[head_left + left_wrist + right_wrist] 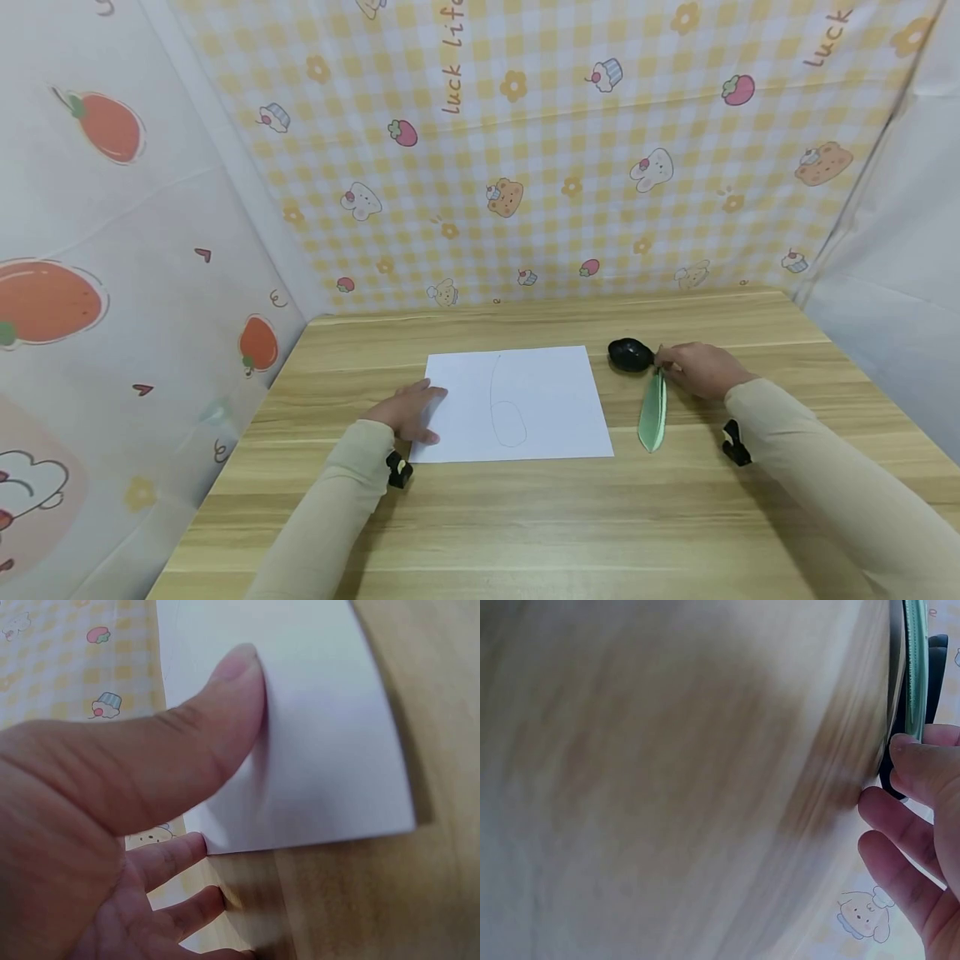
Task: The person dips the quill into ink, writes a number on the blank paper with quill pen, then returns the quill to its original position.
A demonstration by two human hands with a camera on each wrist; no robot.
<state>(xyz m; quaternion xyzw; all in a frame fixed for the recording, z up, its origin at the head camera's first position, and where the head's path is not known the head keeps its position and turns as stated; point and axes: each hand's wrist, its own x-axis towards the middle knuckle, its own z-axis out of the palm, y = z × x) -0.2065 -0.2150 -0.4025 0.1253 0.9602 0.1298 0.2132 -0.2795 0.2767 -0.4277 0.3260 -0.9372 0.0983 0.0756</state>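
Observation:
My left hand [405, 412] rests at the left edge of a white sheet of paper [558, 404], fingers spread and thumb lying across it. A thin pencil-like line shaped like a 6 is drawn on the sheet. To the right of the paper, my right hand [703, 370] pinches the upper end of a long, pale green leaf-shaped thing [652, 412] between thumb and forefinger. Just left of those fingers lies a black spoon-like thing [630, 355] with a rounded bowl. In the right wrist view the green strip [915, 675] overlaps black parts behind it.
The wooden table [517, 533] runs back to a yellow checked cloth [465, 233] with printed pictures. White cloth walls stand at both sides, the left wall [172, 208] printed with fruit. Each wrist carries a small black device.

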